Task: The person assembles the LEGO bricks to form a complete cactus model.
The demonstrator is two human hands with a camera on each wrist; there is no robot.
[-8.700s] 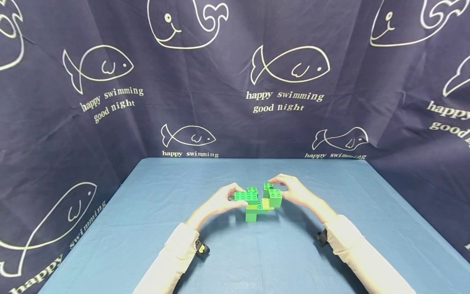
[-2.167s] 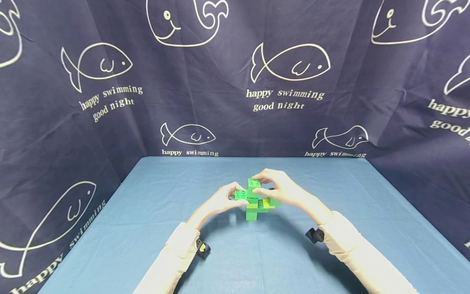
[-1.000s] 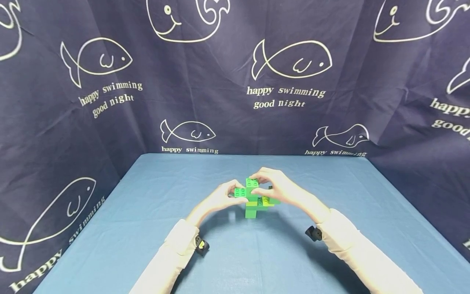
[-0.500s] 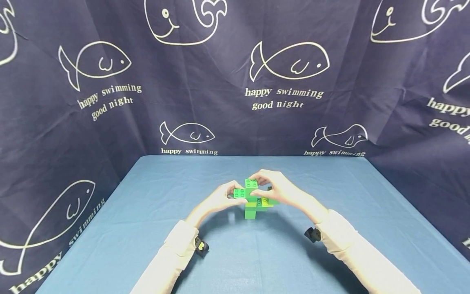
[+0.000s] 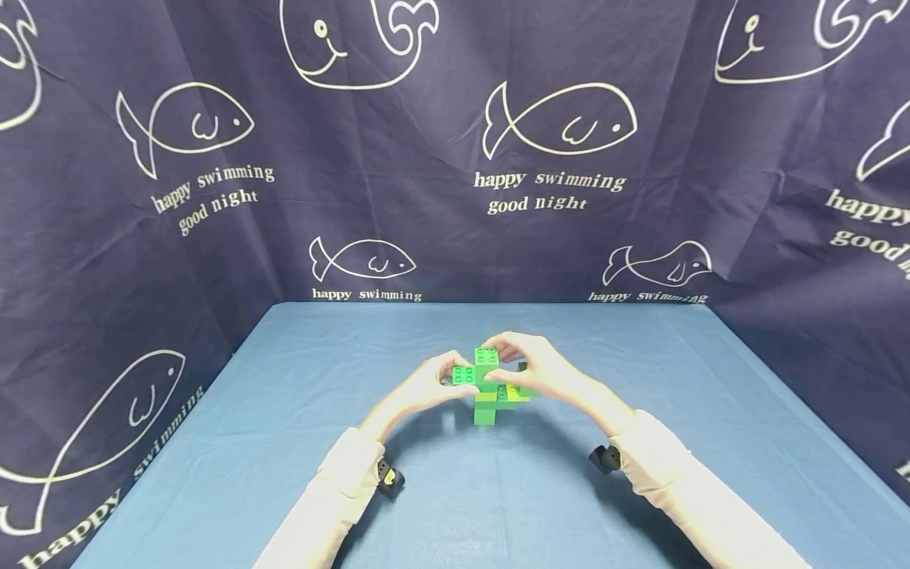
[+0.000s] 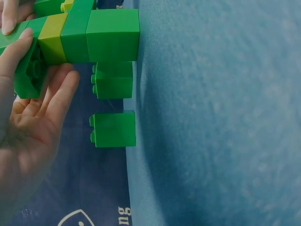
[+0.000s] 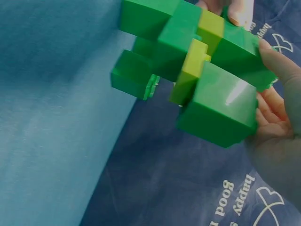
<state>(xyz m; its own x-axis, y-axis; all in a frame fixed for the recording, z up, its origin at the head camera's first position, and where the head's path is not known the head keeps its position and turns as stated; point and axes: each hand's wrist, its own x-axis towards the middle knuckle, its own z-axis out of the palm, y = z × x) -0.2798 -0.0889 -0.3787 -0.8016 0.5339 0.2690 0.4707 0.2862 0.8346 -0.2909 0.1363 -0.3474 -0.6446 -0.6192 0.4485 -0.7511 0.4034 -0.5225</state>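
A toy-brick build in green and yellow-green stands mid-table, on a green leg brick [image 5: 485, 416]. From the left, my left hand [image 5: 430, 382] pinches a long green brick [image 5: 464, 375] between thumb and fingers; its hollow underside shows in the left wrist view. My right hand [image 5: 538, 367] grips an upright green brick [image 5: 486, 366] on top of the long one, thumb in front and fingers behind. A yellow-green brick [image 5: 513, 391] lies low on the right. Beside it, a big green brick [image 7: 221, 101] fills the middle of the right wrist view, mostly hidden behind the right hand from the head.
Two green bricks, one standing apart [image 6: 115, 129] and one nearer the build [image 6: 114, 81], show in the left wrist view, studs upward. Blue cloth covers the table [image 5: 455, 506]. A dark curtain [image 5: 441, 174] with white fish rises behind.
My right hand has moved left and up from the build's right side, and an upright green brick now sits on the long brick. Over the last second both hands stay nearly still.
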